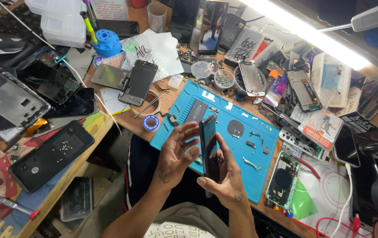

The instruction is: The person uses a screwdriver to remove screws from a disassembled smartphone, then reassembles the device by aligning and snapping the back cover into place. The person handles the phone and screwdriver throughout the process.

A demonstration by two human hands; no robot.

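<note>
Head view. Two hands over the near edge of one blue repair mat [235, 145], which serves as landmark. Right hand [226, 178] has its grip closed around one dark phone screen panel [208, 147], held upright and edge-on to the camera, above the mat's near-left part. Left hand [178, 154] sits just left of the panel, fingers spread and curled, fingertips touching its face; its grip is loose and not closed on anything.

On the mat: one dark rectangular part [196, 111] toward the far-left corner, one round black disc [235, 128] near the middle, several small screws and brackets right of the disc.

Right of the mat: one opened phone housing with green frame [283, 180]. Left of the mat: one small blue-and-white tape roll [151, 123], one pair of tweezers [152, 102], one black screen panel [138, 82] further left. Beyond the mat: two small round dishes of screws [224, 79], one phone frame [251, 78] propped on a dish. Far left on the tabletop [83, 161]: one black phone [50, 155] lying flat, one blue screwdriver holder [108, 43] well beyond it.
</note>
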